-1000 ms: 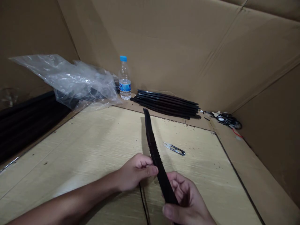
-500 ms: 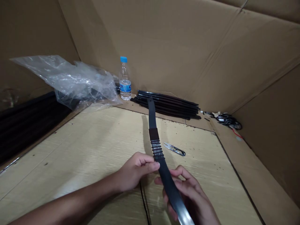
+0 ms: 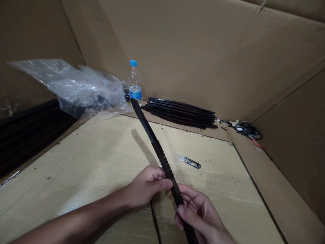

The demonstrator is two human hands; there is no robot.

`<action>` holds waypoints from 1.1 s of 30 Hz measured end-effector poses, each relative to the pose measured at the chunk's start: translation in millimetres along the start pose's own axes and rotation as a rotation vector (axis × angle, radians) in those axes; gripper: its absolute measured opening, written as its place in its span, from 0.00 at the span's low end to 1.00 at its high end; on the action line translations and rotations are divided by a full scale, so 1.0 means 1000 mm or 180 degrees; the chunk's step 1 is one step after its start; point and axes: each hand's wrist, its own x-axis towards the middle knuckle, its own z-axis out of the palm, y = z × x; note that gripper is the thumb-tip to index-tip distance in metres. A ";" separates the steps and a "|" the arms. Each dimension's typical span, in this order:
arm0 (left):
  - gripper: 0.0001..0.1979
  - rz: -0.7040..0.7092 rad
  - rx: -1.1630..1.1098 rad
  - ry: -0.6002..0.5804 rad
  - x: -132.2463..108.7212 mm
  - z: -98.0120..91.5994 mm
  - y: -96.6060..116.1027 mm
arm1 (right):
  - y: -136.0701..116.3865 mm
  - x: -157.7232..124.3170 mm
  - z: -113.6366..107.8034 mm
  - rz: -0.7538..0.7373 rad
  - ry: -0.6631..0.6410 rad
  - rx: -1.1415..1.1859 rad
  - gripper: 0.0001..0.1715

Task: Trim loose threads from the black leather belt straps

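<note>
A long, flat black strip (image 3: 153, 142) with a ridged middle section rises diagonally toward the far left, held above the pale wood-grain desk (image 3: 88, 162). The left hand (image 3: 148, 186) pinches it at the ridges, thumb pressed against it; the right hand (image 3: 200, 211) clamps it lower, between thumb and fingers. Two grips set apart like this seem to steady it well. Steel thread snips (image 3: 189, 161) lie to its right; farther off are a stack of black strips (image 3: 179, 112), a blue-capped clear plastic bottle (image 3: 134, 81) and crumpled clear plastic sheeting (image 3: 76, 89).

Makeshift workspace, cardboard walls (image 3: 167, 51), pale work board (image 3: 83, 166)
</note>
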 end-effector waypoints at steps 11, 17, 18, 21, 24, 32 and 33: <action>0.23 0.0121 0.0307 0.0329 -0.001 0.003 0.006 | 0.003 -0.001 -0.004 -0.0048 0.0093 0.0174 0.19; 0.25 0.0191 -0.0188 -0.0031 0.001 0.004 0.005 | 0.005 -0.001 -0.007 -0.0147 0.0276 0.0034 0.23; 0.26 0.0172 -0.0298 -0.0135 0.001 0.004 0.004 | 0.005 0.000 -0.008 -0.0178 0.0163 0.0002 0.26; 0.26 0.0054 -0.0314 -0.0200 -0.001 0.003 0.001 | 0.004 0.003 -0.009 -0.0091 -0.0352 -0.0131 0.30; 0.26 0.0051 -0.0118 -0.0119 -0.002 0.001 0.001 | 0.000 0.004 -0.008 0.0124 -0.0486 -0.0326 0.22; 0.20 0.0135 -0.0223 -0.0177 -0.001 0.005 0.003 | -0.004 -0.001 -0.004 0.0279 -0.0037 -0.0231 0.22; 0.19 0.0103 -0.0181 -0.0061 -0.001 0.005 0.004 | -0.004 -0.001 -0.004 0.0258 0.0076 -0.0128 0.22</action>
